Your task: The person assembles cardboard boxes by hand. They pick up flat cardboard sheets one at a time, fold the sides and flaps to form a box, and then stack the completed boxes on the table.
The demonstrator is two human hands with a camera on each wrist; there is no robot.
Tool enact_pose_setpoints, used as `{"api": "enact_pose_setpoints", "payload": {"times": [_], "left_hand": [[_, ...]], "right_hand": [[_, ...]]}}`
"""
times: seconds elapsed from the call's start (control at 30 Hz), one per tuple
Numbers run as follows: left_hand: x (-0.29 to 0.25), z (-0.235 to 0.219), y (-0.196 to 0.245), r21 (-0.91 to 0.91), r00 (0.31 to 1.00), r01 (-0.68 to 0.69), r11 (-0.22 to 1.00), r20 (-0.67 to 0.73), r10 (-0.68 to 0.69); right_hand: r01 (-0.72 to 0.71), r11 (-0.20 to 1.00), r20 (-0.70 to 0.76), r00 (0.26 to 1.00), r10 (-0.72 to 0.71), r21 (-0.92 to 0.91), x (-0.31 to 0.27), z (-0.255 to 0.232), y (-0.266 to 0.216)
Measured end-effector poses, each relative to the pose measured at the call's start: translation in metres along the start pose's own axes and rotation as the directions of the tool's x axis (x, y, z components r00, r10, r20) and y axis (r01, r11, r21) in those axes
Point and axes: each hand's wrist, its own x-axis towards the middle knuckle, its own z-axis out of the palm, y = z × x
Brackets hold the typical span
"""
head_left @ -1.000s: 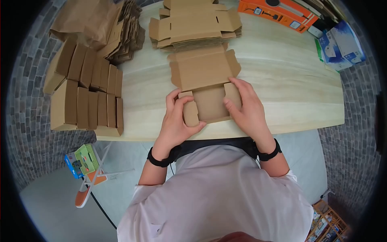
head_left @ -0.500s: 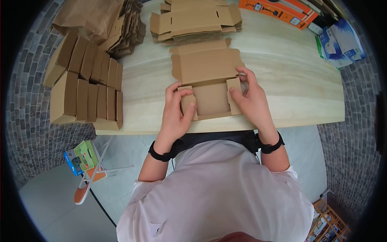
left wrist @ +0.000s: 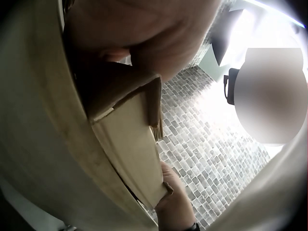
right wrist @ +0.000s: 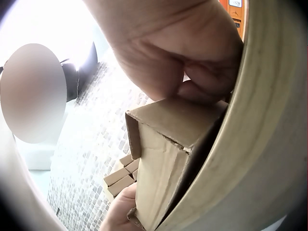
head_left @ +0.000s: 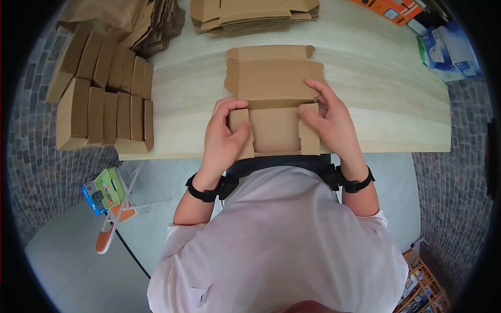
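A cardboard box (head_left: 276,130) with its lid (head_left: 276,78) laid back, away from the person, lies at the table's front edge. My left hand (head_left: 223,133) grips its left side, thumb on the folded side flap and fingers curled over the outer wall. On the right side, my right hand (head_left: 336,125) holds the other flap with the thumb, its index finger reaching to the lid's right edge. In the left wrist view the box's front wall (left wrist: 132,144) faces the camera under the left hand (left wrist: 144,33). The right wrist view shows the right hand (right wrist: 178,53) against the box (right wrist: 163,168).
Folded boxes (head_left: 104,99) stand in two rows on the left of the table (head_left: 386,104). Behind them are a paper bag (head_left: 99,18) and flat cardboard (head_left: 159,26). A stack of flat cartons (head_left: 255,18) lies at the back; orange (head_left: 391,10) and blue-white (head_left: 451,49) boxes are back right.
The box and both hands have come nearer to the table's front edge. The right index finger has moved up along the lid's side, and the head view has shifted so the back stack sits higher.
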Motion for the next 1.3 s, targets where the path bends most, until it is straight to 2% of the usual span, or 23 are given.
{"api": "enact_pose_setpoints", "payload": {"times": [0.2, 0.33, 0.43, 0.53, 0.63, 0.73, 0.83, 0.9, 0.93, 1.0, 1.03, 1.1, 1.23, 1.3], "left_hand": [[0.000, 0.002, 0.006, 0.042, 1.000, -0.012, 0.999, -0.012, 0.013], [0.001, 0.000, 0.006, 0.066, 1.000, 0.000, 0.998, 0.015, -0.001], [0.003, -0.002, 0.006, 0.043, 0.998, 0.002, 0.999, 0.061, -0.005], [0.003, -0.006, 0.009, -0.038, 0.995, 0.042, 0.998, 0.092, -0.039], [0.002, -0.008, 0.011, -0.059, 0.990, 0.039, 0.997, 0.138, -0.031], [0.000, -0.005, 0.007, -0.112, 0.992, 0.049, 0.992, 0.124, -0.035], [-0.003, -0.002, 0.007, -0.020, 0.996, -0.025, 0.999, 0.081, 0.026], [-0.008, -0.001, 0.014, -0.004, 0.988, 0.147, 0.989, 0.056, -0.146], [-0.009, 0.002, 0.012, -0.004, 0.988, 0.145, 0.989, 0.055, -0.145], [-0.011, 0.009, 0.005, 0.012, 0.996, 0.011, 1.000, -0.087, -0.010], [-0.011, 0.013, 0.004, 0.011, 0.996, 0.008, 1.000, -0.088, -0.007], [-0.012, 0.020, 0.004, -0.195, 0.975, -0.048, 0.980, -0.221, 0.004], [-0.012, 0.020, 0.003, -0.243, 0.976, -0.037, 0.969, -0.219, -0.017], [-0.011, 0.016, 0.003, 0.053, 0.994, 0.050, 0.997, -0.103, -0.045]], "right_hand": [[0.044, 0.998, 0.006, 0.999, -0.045, 0.041, -0.002, 0.009, 0.005], [-0.003, 0.998, 0.067, 0.998, -0.002, 0.070, -0.001, 0.005, 0.006], [0.032, 0.996, 0.032, 0.999, -0.035, 0.080, 0.000, 0.005, 0.007], [-0.023, 0.999, 0.045, 0.999, 0.022, 0.036, -0.001, 0.004, 0.000], [-0.060, 0.988, 0.040, 0.998, 0.054, 0.144, -0.001, 0.005, 0.000], [-0.017, 0.998, 0.044, 0.999, 0.015, 0.063, -0.003, 0.005, -0.001], [-0.011, 1.000, 0.044, 0.999, 0.012, -0.012, -0.006, 0.005, -0.004], [0.002, 0.999, 0.043, 0.999, 0.000, -0.040, -0.007, 0.006, -0.001], [0.003, 0.999, 0.042, 0.999, -0.002, -0.041, -0.008, 0.008, 0.000], [0.055, 0.998, -0.098, 0.994, -0.055, -0.004, -0.009, 0.015, 0.000], [0.057, 0.998, -0.100, 0.993, -0.057, -0.005, -0.010, 0.019, -0.002], [0.141, 0.963, -0.266, 0.961, -0.077, 0.230, -0.012, 0.026, -0.005], [0.157, 0.965, -0.256, 0.961, -0.101, 0.210, -0.013, 0.023, 0.000], [0.095, 0.995, -0.125, 0.988, -0.093, 0.008, -0.013, 0.017, 0.004]]}}
